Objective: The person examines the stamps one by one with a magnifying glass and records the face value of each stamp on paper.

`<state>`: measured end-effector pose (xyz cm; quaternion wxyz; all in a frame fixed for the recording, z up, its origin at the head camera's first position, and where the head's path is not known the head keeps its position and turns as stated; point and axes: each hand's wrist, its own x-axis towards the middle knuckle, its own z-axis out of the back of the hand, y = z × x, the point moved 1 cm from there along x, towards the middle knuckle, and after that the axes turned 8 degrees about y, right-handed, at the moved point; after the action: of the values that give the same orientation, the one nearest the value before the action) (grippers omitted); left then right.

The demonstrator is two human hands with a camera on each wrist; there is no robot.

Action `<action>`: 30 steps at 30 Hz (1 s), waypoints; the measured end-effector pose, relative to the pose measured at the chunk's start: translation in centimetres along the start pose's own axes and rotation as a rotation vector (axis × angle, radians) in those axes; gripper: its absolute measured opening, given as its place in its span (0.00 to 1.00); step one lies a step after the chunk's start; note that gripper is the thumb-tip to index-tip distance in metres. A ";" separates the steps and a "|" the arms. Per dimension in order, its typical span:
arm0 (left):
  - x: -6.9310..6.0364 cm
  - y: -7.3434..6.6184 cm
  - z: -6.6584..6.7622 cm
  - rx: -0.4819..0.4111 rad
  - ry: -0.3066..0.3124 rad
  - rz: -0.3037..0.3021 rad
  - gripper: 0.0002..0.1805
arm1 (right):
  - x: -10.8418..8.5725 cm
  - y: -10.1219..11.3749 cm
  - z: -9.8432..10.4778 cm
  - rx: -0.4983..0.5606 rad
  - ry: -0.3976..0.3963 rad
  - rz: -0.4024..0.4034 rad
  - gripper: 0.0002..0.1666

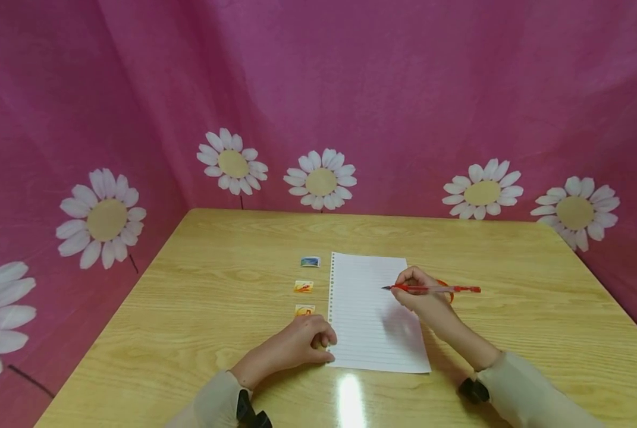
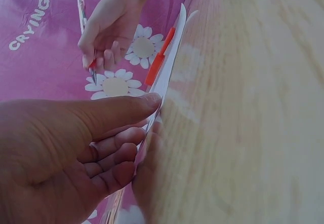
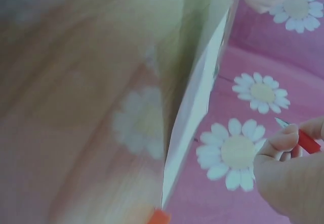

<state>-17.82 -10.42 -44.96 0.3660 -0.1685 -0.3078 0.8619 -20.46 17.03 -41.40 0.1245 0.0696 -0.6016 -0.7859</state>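
Ruled sheet [image 1: 358, 309], on the table [image 1: 216, 267] beside three small cards [image 1: 304, 286], shows no discernible writing, suggesting work at its outset, while the right hand [image 1: 426, 303] pinches an uncapped red pen [image 1: 437, 289] and the relaxed left hand [image 1: 303, 340] touches the sheet's lower-left edge.

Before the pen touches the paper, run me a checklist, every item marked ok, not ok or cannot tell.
1. Pen held: ok, pinched near its point by the right hand.
2. Pen tip clear of the sheet: ok, both wrist views show a gap.
3. Left hand on the sheet: ok, its thumb touches the edge near the close left corner.
4. Sheet unwritten: ok, only ruled lines show.
5. Three small cards off the sheet: ok, in a column to its left.
6. Red object identified: cannot tell, mostly hidden in the head view.
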 end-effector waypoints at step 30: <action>0.2 0.0 0.0 0.034 -0.022 -0.035 0.10 | 4.5 -2.4 -5.7 0.009 0.134 -0.103 0.06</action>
<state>-17.98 -10.23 -44.99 0.3805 -0.1473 -0.3003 0.8622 -23.57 11.11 -45.07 0.1235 0.1536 -0.5911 -0.7821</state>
